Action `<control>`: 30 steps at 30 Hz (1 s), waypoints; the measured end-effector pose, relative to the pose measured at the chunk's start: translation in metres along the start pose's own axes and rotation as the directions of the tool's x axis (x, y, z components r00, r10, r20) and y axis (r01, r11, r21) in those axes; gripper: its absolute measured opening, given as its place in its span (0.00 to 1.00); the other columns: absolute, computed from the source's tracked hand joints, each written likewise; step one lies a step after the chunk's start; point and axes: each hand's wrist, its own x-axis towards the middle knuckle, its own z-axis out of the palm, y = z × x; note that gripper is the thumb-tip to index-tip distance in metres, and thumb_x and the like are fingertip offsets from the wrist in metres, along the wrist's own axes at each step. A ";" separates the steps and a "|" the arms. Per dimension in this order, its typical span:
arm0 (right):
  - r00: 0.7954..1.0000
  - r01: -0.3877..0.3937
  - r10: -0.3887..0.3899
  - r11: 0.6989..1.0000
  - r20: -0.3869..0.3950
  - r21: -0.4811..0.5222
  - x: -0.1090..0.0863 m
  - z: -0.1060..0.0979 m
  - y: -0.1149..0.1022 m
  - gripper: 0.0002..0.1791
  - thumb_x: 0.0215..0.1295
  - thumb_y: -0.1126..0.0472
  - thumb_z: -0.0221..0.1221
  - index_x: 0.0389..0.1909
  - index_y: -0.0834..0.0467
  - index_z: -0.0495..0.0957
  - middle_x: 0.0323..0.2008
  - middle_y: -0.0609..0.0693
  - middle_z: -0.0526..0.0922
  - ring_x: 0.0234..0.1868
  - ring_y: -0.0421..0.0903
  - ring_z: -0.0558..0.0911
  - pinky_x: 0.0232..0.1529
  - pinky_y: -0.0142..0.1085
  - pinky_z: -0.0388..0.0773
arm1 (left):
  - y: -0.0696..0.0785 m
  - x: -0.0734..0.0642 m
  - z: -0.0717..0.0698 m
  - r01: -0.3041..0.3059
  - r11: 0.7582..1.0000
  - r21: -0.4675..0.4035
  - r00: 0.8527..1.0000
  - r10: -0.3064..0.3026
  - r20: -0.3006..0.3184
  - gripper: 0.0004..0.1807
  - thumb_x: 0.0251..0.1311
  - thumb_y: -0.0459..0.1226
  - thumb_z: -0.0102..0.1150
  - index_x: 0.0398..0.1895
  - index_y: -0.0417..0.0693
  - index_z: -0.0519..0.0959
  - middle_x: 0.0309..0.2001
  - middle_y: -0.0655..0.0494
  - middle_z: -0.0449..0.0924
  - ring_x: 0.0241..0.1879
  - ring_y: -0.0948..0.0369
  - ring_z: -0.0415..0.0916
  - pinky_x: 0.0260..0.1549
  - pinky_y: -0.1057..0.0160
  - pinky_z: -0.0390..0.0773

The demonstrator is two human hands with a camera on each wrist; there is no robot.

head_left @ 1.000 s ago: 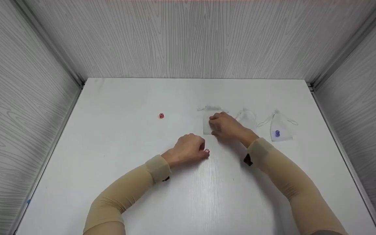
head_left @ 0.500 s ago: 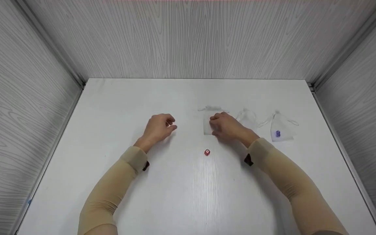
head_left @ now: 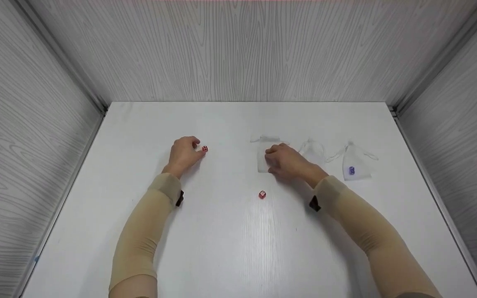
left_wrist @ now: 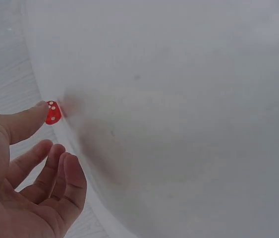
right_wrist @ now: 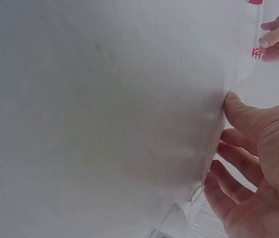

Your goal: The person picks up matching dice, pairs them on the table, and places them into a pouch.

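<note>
My left hand (head_left: pixel 184 154) is at a red die (head_left: pixel 205 148) with white dots on the left of the white table. In the left wrist view, the thumb reaches the die (left_wrist: pixel 53 113) while the other fingers bend loosely, apart from it. My right hand (head_left: pixel 290 162) rests on a flat, sheer white drawstring pouch (head_left: pixel 262 159), covering part of it. Its fingertips touch the pouch and table, as the right wrist view shows. Between the hands, nearer the front, lies a second red die (head_left: pixel 262 194).
Right of the right hand lies another sheer pouch (head_left: pixel 313 152), partly hidden by that hand. Farther right a third pouch (head_left: pixel 356 161) has a blue-purple piece (head_left: pixel 351 170) in it. Grey wood-grain panels (head_left: pixel 238 49) wall the table (head_left: pixel 238 248) at the back and sides.
My left hand let go of the nearer red die, leaving it on the table, and moved left and back to the other red die. The right hand stayed on the pouch.
</note>
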 end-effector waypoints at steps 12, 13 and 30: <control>1.000 0.022 -0.022 1.000 -0.022 -0.016 0.001 0.001 0.000 0.20 0.73 0.60 0.74 0.62 0.64 0.87 0.74 0.63 0.82 0.75 0.67 0.79 0.80 0.57 0.75 | 0.007 0.007 0.009 -0.046 0.998 0.031 0.999 0.046 -0.006 0.14 0.75 0.37 0.65 0.55 0.38 0.89 0.52 0.40 0.90 0.54 0.45 0.85 0.61 0.44 0.84; 1.000 0.016 -0.016 1.000 -0.017 -0.012 0.001 0.001 0.000 0.22 0.73 0.60 0.74 0.63 0.63 0.87 0.74 0.63 0.82 0.76 0.67 0.79 0.81 0.57 0.74 | 0.008 0.005 0.010 -0.047 0.998 0.034 0.999 0.047 -0.006 0.13 0.75 0.37 0.66 0.54 0.38 0.89 0.51 0.40 0.91 0.54 0.45 0.85 0.61 0.45 0.84; 1.000 0.021 -0.021 1.000 -0.011 0.002 0.000 0.001 0.000 0.20 0.74 0.60 0.73 0.62 0.64 0.87 0.75 0.63 0.82 0.76 0.66 0.79 0.80 0.58 0.76 | 0.073 -0.044 0.040 -0.392 0.920 0.025 0.892 0.373 0.257 0.11 0.75 0.36 0.68 0.53 0.44 0.93 0.48 0.47 0.93 0.49 0.52 0.86 0.54 0.50 0.85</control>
